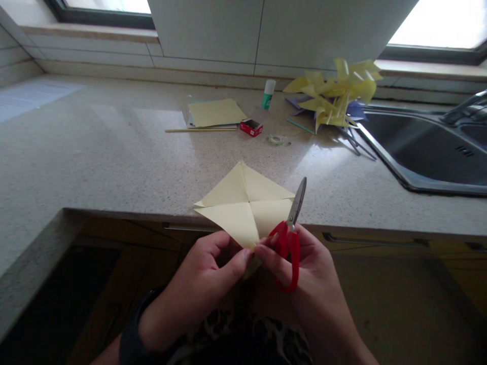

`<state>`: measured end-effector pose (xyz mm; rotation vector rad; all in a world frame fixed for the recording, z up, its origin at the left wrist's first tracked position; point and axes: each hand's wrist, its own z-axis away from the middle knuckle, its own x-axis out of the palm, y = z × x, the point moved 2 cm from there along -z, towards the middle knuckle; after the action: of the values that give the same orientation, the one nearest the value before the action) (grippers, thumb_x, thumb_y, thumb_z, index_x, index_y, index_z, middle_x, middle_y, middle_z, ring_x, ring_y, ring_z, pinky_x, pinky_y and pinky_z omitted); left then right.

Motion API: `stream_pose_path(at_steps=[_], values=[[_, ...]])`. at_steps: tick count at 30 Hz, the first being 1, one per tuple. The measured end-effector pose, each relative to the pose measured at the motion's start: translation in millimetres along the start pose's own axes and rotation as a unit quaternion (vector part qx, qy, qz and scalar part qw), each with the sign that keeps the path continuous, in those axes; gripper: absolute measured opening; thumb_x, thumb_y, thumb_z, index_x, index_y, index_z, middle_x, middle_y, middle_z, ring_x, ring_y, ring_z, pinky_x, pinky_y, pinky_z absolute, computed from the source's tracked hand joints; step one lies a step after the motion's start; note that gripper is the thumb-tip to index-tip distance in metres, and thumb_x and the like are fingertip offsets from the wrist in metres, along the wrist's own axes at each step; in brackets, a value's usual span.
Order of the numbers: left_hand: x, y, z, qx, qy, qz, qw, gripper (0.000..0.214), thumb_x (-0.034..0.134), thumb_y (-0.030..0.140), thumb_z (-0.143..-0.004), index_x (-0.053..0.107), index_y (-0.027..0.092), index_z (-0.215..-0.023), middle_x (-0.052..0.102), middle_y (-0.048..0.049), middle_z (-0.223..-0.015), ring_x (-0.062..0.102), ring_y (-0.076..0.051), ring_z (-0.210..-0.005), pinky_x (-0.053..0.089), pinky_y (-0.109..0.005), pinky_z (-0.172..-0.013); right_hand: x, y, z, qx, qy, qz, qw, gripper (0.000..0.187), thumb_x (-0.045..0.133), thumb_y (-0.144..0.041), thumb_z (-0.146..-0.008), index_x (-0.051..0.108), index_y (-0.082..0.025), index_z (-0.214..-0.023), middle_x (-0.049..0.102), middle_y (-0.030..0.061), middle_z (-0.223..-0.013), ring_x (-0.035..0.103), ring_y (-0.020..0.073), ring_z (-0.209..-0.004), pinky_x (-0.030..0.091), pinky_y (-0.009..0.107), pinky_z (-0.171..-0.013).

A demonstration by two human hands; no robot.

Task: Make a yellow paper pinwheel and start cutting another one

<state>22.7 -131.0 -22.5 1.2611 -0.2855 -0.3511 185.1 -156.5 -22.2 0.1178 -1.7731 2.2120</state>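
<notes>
A pale yellow square of paper [232, 187], creased or cut along its diagonals, lies partly over the counter's front edge with one corner toward me. My left hand [216, 266] pinches that near corner between thumb and fingers. Close beside it, the fingertips of my right hand [304, 258] pinch the same corner. Red-handled scissors [292, 238] hang on my right hand, a handle loop around its fingers, the blades together and pointing up and away from me. The fingers under the paper are partly hidden.
Behind the paper sit stacked sheets [216, 112], a thin wooden stick [201, 130], a small red box [251, 128], a tape roll [276, 139] and a glue stick [268, 95]. Yellow paper pinwheels [331, 94] lie beside the metal sink [429, 147] at right.
</notes>
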Motion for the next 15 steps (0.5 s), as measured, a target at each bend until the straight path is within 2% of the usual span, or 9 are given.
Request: stream_pose_path(at_steps=[4,10,15], values=[[0.4,-0.6,0.3,0.003,0.002,-0.004,1.000,0.023,0.067,0.041,-0.092,0.076,0.021,-0.101,0.074,-0.0030,-0.087,0.063,-0.018,-0.079,0.050,-0.028,-0.077,0.3,0.7,-0.2,0.003,0.004,-0.002,1.000,0.023,0.089,-0.015,-0.067,0.071,-0.022,-0.079,0.072,-0.0022,-0.075,0.061,0.0109,-0.064,0.049,0.019,-0.057],[0.8,0.2,-1.9,0.009,-0.009,0.021,1.000,0.026,0.068,0.040,-0.092,0.075,0.020,-0.107,0.076,-0.0060,-0.102,0.066,-0.019,-0.086,0.053,-0.029,-0.079,1.0,1.4,0.2,-0.002,0.010,-0.005,1.000,0.024,0.090,-0.015,-0.066,0.069,-0.021,-0.077,0.070,-0.0022,-0.072,0.060,0.0107,-0.063,0.048,0.018,-0.055],[0.8,2.8,-1.5,0.003,-0.012,0.021,1.000,0.026,0.067,0.042,-0.092,0.073,0.018,-0.101,0.074,-0.0050,-0.092,0.065,-0.019,-0.083,0.053,-0.030,-0.079,0.6,1.9,-0.3,-0.001,0.005,-0.012,1.000,0.024,0.090,-0.016,-0.067,0.069,-0.021,-0.078,0.071,-0.0033,-0.073,0.061,0.0097,-0.063,0.049,0.018,-0.058]])
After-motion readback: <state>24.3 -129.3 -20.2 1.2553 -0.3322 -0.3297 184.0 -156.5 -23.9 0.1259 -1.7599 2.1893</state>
